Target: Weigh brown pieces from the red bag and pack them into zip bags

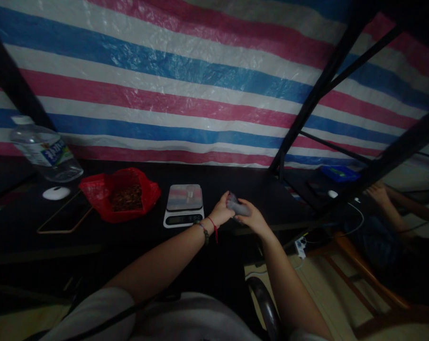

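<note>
Just right of the scale, my left hand point(222, 211) and my right hand point(253, 218) are both closed on a greyish, translucent plastic bag point(238, 207). The bag looks crumpled, and its contents cannot be made out. Beside my left hand lies a white digital kitchen scale point(184, 203) with a small clear piece point(190, 191) on its plate. Left of the scale stands an open red plastic bag point(97, 196) with a heap of brown, dry bits point(127, 197) inside. My left wrist carries a beaded bracelet and a red cord.
At the left are a large clear bottle point(45, 149), a white oval object point(56, 193) and a phone point(63, 219). Black frame bars point(299, 123) rise behind my right hand. At the right, another person's hand point(378, 192) is near a blue tray point(339, 174), above a wooden chair point(367, 274).
</note>
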